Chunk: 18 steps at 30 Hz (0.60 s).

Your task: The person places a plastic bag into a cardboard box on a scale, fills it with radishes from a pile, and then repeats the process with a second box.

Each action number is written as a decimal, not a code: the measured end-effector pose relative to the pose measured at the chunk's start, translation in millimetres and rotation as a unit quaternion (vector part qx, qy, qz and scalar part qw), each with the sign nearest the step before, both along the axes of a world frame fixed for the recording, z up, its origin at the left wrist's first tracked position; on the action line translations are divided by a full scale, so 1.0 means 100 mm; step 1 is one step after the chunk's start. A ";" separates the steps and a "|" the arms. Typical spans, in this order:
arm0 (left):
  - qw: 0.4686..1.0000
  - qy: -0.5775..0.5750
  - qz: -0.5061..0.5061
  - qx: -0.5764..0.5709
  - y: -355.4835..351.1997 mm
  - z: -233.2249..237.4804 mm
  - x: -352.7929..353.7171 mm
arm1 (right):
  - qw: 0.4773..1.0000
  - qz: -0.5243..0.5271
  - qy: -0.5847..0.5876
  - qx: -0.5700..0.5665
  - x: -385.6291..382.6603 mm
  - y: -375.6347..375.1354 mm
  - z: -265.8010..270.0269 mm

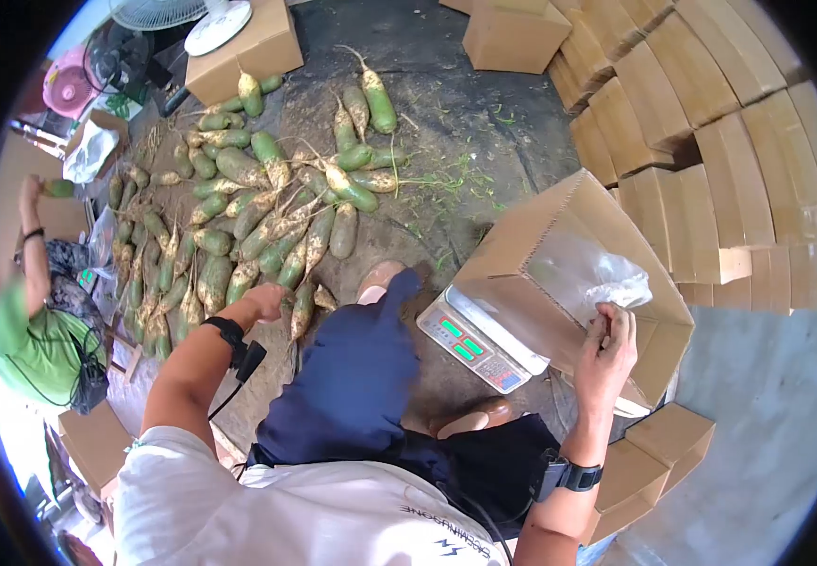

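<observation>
Long green radishes [215, 283] with pale, soil-marked ends lie in a wide pile on the floor. My left hand [267, 302] is at the near edge of this pile, its fingers curled at the end of a radish and partly hidden. On the right, a cardboard box [503, 247] stands open and tilted on a digital scale [470, 347] with lit green displays. A clear plastic bag [616, 281] bunches up inside the box. My right hand [608, 351] is at the box opening, its fingers pinched at the lower edge of the bag.
Stacked cardboard boxes [710, 141] form a wall on the right. Another open box [649, 462] sits near my right forearm. At the left, a person in a green shirt [41, 349] raises a radish [57, 189]. A white fan [218, 26] stands at the back beside a carton [253, 57].
</observation>
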<state>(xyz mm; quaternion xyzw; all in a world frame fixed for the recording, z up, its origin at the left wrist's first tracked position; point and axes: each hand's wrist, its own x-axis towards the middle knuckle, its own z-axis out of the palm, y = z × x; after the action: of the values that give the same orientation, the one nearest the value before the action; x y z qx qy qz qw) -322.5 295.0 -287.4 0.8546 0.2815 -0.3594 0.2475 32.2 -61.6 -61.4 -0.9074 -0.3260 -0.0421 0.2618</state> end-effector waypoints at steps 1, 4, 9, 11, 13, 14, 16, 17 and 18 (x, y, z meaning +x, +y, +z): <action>0.999 0.029 0.013 -0.013 0.00 0.04 0.04 | 1.000 -0.007 0.001 0.007 -0.03 0.01 -0.03; 1.000 0.015 0.007 0.017 0.04 -0.21 -0.06 | 0.997 -0.012 -0.047 0.056 -0.01 -0.03 -0.27; 0.996 -0.011 0.082 -0.031 0.01 -0.06 0.04 | 0.988 -0.029 -0.043 0.145 0.00 0.00 -0.44; 0.995 -0.039 0.096 -0.009 0.00 -0.12 0.04 | 0.983 -0.064 -0.016 0.174 0.01 0.02 -0.49; 0.991 -0.056 0.118 -0.018 0.05 -0.18 0.00 | 0.979 -0.076 -0.022 0.188 -0.02 0.07 -0.48; 0.989 -0.066 0.133 0.005 0.07 -0.27 -0.02 | 0.980 -0.086 -0.039 0.173 -0.02 0.07 -0.48; 0.982 -0.082 0.163 0.048 0.05 -0.40 -0.12 | 0.989 -0.079 -0.072 0.104 -0.01 0.00 -0.48; 0.978 -0.081 0.184 0.057 0.05 -0.47 -0.19 | 0.991 -0.075 -0.088 0.067 0.00 -0.03 -0.47; 0.973 -0.078 0.205 0.064 0.05 -0.46 -0.23 | 0.991 -0.080 -0.097 0.055 -0.01 -0.03 -0.46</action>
<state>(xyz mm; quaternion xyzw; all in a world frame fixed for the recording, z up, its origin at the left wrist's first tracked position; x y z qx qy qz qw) -345.2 299.7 -333.6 0.8183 0.4529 -0.2140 0.2818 31.1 -64.3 -107.4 -0.9063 -0.2738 -0.1686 0.2742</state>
